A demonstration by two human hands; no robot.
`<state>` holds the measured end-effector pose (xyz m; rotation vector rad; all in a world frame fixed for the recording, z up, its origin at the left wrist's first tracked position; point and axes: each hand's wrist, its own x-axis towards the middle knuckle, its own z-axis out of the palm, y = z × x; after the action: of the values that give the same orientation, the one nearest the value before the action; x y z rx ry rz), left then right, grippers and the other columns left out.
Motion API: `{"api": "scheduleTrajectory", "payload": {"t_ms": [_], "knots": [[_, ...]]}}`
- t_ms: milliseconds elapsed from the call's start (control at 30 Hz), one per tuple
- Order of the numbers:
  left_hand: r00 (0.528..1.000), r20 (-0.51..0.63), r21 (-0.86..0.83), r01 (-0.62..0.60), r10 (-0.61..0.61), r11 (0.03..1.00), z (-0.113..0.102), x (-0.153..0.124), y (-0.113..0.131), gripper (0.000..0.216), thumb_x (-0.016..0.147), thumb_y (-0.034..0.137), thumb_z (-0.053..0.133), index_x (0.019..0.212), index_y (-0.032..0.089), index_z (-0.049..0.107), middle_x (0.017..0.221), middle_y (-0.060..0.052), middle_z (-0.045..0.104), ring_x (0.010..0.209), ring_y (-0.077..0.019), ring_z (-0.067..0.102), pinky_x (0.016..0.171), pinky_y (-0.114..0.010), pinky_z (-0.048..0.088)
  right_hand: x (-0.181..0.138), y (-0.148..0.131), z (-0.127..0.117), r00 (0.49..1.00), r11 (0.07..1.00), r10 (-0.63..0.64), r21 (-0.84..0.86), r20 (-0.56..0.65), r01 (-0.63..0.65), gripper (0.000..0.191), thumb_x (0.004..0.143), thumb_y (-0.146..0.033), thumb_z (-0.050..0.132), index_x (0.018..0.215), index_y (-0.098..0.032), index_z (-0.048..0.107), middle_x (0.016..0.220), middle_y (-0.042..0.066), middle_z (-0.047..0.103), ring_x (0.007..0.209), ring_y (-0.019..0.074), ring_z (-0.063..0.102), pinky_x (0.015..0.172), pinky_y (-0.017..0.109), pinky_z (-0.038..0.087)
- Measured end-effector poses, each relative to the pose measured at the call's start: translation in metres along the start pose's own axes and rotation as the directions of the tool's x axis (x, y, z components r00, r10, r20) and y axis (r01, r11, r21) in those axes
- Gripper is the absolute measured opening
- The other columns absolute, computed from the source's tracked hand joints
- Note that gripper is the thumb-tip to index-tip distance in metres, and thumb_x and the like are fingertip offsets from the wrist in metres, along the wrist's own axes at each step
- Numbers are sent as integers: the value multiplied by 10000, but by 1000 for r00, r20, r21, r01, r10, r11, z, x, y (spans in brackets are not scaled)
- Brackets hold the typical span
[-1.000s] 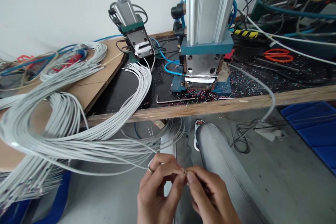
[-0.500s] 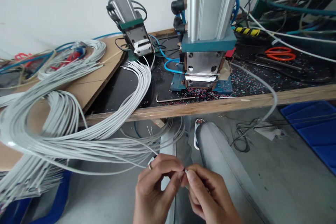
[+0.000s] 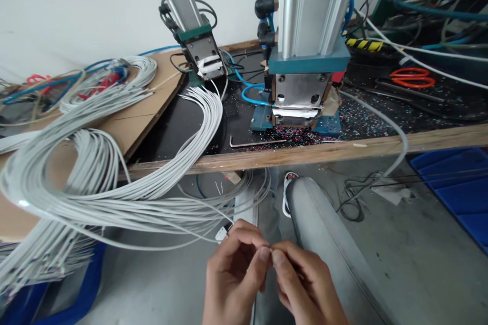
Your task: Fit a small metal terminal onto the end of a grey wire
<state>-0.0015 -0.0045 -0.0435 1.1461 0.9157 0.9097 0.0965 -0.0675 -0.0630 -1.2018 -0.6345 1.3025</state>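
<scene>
Low in the view, my left hand (image 3: 238, 269) and my right hand (image 3: 303, 277) meet with thumbs and forefingers pinched together. Between the fingertips shows a tiny pale piece of a thin cable (image 3: 271, 250); the rest of it is covered by my fingers. Just behind my left hand runs a large looped bundle of whitish-grey cables (image 3: 133, 213), a few strands reaching toward that hand. The bundle's cut ends (image 3: 196, 92) fan out on the black bench top.
A pneumatic press (image 3: 310, 56) stands on the bench, a smaller one (image 3: 196, 35) farther left. An Allen key (image 3: 257, 143) lies by the wooden bench edge (image 3: 305, 156). Coloured scraps surround the larger press. Orange-handled scissors (image 3: 414, 78) are at right; cardboard (image 3: 148, 111) is under the cables.
My fingertips have drawn closer together, hiding more of the pale cable tip. My left hand has shifted slightly right, and the view has moved a little.
</scene>
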Motion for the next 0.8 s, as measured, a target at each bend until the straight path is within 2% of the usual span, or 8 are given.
{"api": "scheduleTrajectory", "payload": {"t_ms": [133, 233, 333, 433, 500, 567, 633, 800], "knots": [[993, -105, -163, 41, -59, 986, 17, -9, -10, 205, 907, 329, 759, 751, 205, 709, 760, 51, 550, 487, -39, 508, 450, -134, 446, -3, -1, 4, 992, 993, -100, -70, -78, 94, 485, 1040, -566, 476, 773, -218, 684, 583, -48, 384, 513, 113, 340, 435, 244, 229], [983, -156, -218, 56, -92, 974, 14, -9, -8, 239, 905, 354, 751, 727, 210, 679, 755, 59, 529, 461, -40, 456, 410, -143, 396, -1, -8, -7, 979, 944, -193, -284, -58, 170, 425, 1060, -475, 457, 803, -244, 704, 605, -33, 529, 565, 125, 489, 524, 239, 360], [995, 97, 123, -17, 5, 992, -7, 0, 11, 221, 883, 193, 710, 679, 207, 625, 705, 39, 531, 557, -96, 492, 488, -191, 399, 5, -21, -29, 957, 807, -201, -519, 208, 282, 380, 1060, -398, 483, 773, -257, 688, 676, -22, 663, 678, 154, 628, 653, 248, 441], [915, 361, 483, -18, -181, 876, -20, 7, 26, 251, 749, -12, 631, 647, 212, 583, 633, 43, 548, 585, -114, 491, 544, -222, 369, 11, -31, -42, 890, 699, -107, -602, 444, 385, 338, 1021, -325, 569, 699, -246, 632, 656, -27, 663, 685, 173, 651, 610, 248, 444], [933, 310, 442, 30, -184, 897, -16, 8, 23, 226, 796, 52, 636, 661, 219, 567, 630, 55, 533, 528, -98, 435, 510, -226, 339, 13, -30, -41, 907, 719, -154, -586, 391, 375, 338, 1027, -323, 552, 707, -243, 625, 681, -28, 675, 679, 168, 654, 616, 252, 450], [993, 91, 195, 59, -78, 979, -6, 6, 14, 243, 906, 234, 638, 682, 225, 544, 677, 62, 510, 471, -76, 376, 464, -225, 322, 12, -26, -36, 946, 794, -227, -519, 232, 317, 366, 1064, -359, 469, 766, -246, 649, 692, -29, 677, 655, 151, 647, 646, 254, 457], [997, -27, 58, 74, -73, 996, 0, 7, 7, 277, 929, 303, 640, 687, 222, 532, 697, 62, 481, 493, -79, 378, 463, -222, 318, 9, -21, -33, 963, 848, -236, -457, 131, 270, 414, 1077, -419, 421, 800, -251, 679, 667, -26, 656, 636, 149, 633, 643, 257, 449], [920, 321, 198, 168, -226, 966, -1, 13, 11, 272, 810, 158, 732, 626, 201, 537, 626, 38, 537, 561, -114, 521, 535, -234, 379, 5, -18, -36, 979, 908, -133, -376, 156, 183, 416, 996, -550, 583, 738, -261, 733, 661, -14, 647, 724, 167, 619, 674, 245, 433]]}}
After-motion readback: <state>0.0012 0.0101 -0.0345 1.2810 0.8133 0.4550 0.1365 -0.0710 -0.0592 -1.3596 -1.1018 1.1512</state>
